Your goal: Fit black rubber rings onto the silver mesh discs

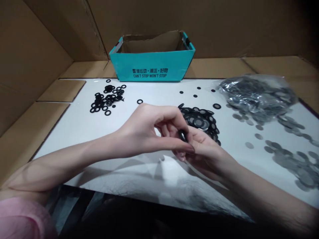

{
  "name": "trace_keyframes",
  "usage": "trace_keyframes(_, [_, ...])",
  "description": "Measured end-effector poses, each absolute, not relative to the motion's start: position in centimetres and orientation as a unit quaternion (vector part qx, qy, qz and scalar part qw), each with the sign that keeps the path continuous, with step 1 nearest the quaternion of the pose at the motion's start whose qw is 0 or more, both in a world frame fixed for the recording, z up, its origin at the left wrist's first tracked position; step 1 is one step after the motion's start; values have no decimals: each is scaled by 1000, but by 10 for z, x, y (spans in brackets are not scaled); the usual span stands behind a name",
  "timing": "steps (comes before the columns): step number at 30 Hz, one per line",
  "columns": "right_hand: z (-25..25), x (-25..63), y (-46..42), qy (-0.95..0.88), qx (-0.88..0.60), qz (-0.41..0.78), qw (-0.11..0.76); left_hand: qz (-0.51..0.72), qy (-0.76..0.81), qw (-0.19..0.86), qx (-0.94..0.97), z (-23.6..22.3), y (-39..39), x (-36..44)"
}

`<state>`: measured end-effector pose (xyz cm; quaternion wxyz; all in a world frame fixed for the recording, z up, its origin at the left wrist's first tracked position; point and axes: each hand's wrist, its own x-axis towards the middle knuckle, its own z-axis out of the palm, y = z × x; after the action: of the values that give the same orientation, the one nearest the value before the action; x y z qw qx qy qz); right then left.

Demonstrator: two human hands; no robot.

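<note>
A small black ring [183,135] is tilted on edge between my two hands, above the white tabletop. My left hand [157,127] pinches it with thumb and fingertips. From the other side, my right hand [205,146] meets it with curled fingers, partly hidden behind the left thumb. Just behind the hands lies a pile of black-rimmed discs with grey centres [199,122], partly covered by the right hand. Several loose black rings [108,98] are heaped at the back left. One single ring [140,101] lies beyond my left wrist.
A turquoise open box [152,64] stands at the back against cardboard walls [224,30]. At the right is a clear plastic bag of dark discs [256,94]. Grey discs [299,162] spread along the right side. A few small black discs [195,96] lie near the box.
</note>
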<state>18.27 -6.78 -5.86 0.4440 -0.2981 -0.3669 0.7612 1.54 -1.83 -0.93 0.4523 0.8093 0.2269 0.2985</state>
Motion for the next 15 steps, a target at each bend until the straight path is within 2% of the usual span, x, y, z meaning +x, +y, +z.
trace_keyframes(6, [-57,185,-66,-395,-319,734,450,295,220,462,807,-9,-16,15])
trace_keyframes(10, [-61,188,-66,-453,-322,698,452,305,202,418,831,-12,-14,14])
trace_keyframes(15, [-60,197,-66,-577,-386,549,466,318,187,329,869,-14,-14,11])
